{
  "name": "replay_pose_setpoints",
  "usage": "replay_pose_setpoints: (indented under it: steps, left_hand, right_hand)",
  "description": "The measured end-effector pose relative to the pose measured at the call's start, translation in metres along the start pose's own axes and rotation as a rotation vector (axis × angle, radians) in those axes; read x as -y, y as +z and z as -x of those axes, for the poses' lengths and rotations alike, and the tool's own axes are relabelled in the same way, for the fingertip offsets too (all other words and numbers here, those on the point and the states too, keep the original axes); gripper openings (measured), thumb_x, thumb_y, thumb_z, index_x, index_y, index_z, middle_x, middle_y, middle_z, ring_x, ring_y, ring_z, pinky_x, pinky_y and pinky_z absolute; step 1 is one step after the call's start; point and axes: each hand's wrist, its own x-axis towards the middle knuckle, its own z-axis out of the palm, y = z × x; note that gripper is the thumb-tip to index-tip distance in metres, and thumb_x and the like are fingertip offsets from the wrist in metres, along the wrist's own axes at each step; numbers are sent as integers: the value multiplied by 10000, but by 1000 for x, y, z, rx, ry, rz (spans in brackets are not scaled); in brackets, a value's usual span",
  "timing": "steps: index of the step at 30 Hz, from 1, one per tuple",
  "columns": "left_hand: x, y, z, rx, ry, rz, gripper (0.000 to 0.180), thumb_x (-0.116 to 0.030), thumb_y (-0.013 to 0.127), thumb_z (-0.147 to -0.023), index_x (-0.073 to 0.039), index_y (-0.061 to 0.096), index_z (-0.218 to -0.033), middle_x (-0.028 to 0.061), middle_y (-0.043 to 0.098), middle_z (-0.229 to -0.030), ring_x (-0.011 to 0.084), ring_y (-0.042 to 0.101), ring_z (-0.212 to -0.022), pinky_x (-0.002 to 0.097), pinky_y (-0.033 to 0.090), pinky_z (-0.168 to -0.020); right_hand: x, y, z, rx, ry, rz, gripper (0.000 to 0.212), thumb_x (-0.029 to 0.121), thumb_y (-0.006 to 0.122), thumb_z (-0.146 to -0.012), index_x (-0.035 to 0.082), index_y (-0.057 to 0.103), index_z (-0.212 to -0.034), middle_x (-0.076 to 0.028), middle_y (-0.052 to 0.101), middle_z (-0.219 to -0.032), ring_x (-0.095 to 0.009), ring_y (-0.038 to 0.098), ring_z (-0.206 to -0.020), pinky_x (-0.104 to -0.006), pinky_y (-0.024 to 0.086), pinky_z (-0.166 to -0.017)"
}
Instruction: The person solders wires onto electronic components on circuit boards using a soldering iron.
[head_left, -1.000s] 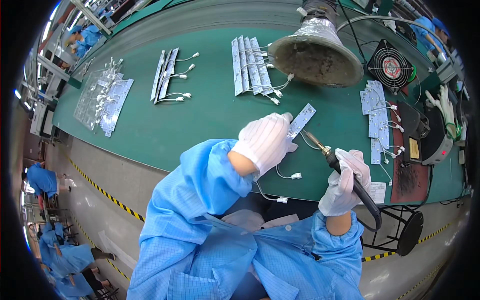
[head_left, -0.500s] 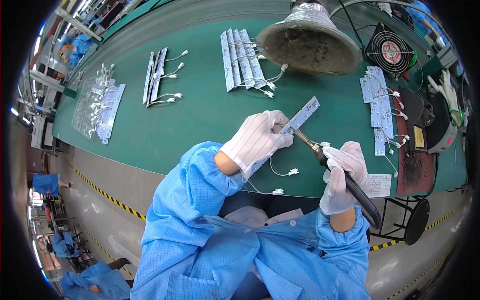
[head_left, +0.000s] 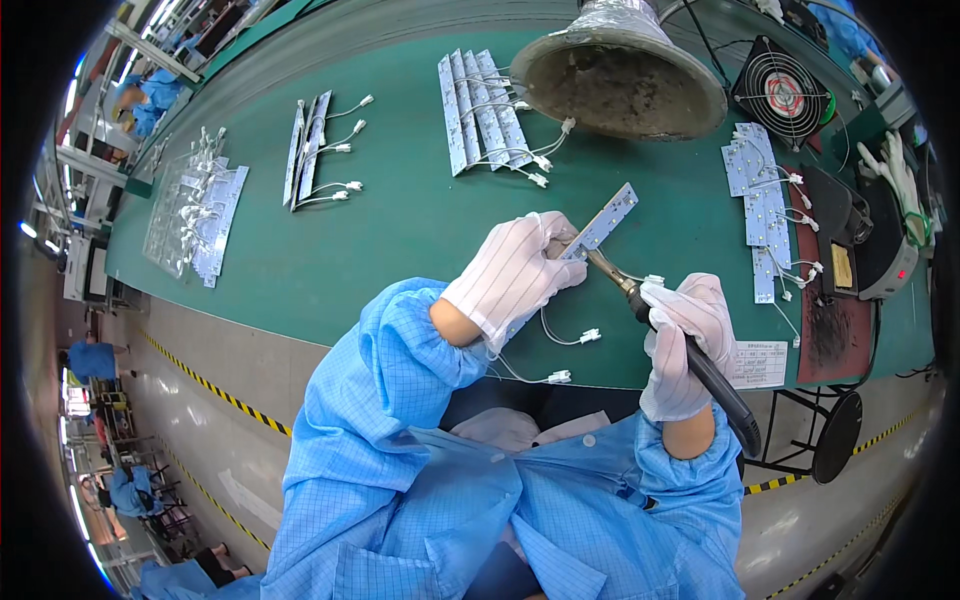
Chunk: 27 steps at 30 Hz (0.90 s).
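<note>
A white-striped glove covers my left hand (head_left: 515,272), which is closed on an LED strip board (head_left: 606,220). The board slants up to the right, its lower part hidden under my fingers. White wires with plugs (head_left: 590,336) trail from its lower part onto the bench. In my gloved right hand (head_left: 688,345) is a soldering iron (head_left: 722,392), gripped by its black handle. Its metal tip meets the board, or comes very near it, just beside my left fingertips. A white plug on a wire shows by my right fingers.
Several wired LED boards lie in groups on the green bench (head_left: 385,230): far left, left, top middle (head_left: 490,110) and right (head_left: 757,215). A fume hood (head_left: 620,85) hangs over the back. At the right are a fan (head_left: 782,90), an iron stand with sponge (head_left: 843,268) and a paper sheet (head_left: 760,364).
My hands keep the same grips, and the board and iron have barely shifted. The bench appears slightly higher in view. At the lower left, a blue-clad person has moved lower in the picture.
</note>
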Motion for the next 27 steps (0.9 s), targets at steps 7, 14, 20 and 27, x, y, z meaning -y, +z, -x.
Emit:
replay_pose_setpoints:
  steps: [7,14,20,27]
  left_hand:
    - [-8,-4,1,-4,-139,190,356,-261,691,-753,40,637,-936,210,628,-770,338,615,-700,386,494,-662]
    - [-4,-1,0,-21,-153,218,371,-268,696,-732,47,624,-914,192,609,-743,313,587,-665,374,480,-645]
    - [-5,-2,0,-12,-148,235,377,-263,694,-731,46,630,-937,188,615,-750,302,593,-670,368,481,-651]
    - [-7,-2,1,-4,-177,294,375,-241,695,-742,44,644,-981,184,643,-783,279,613,-694,351,495,-674]
  right_hand:
    - [0,-7,5,-37,1,45,124,41,463,-820,-8,560,-879,-163,627,-860,-261,516,-693,-428,452,-703]
    - [5,-4,1,-55,68,16,156,62,493,-801,-5,618,-866,-140,634,-806,-255,512,-682,-406,438,-695]
    - [4,-3,2,-59,53,20,156,61,492,-792,5,618,-864,-137,643,-815,-259,516,-684,-406,441,-700]
    - [4,-3,5,-51,43,51,158,59,486,-787,5,611,-868,-136,646,-814,-261,522,-679,-406,447,-695]
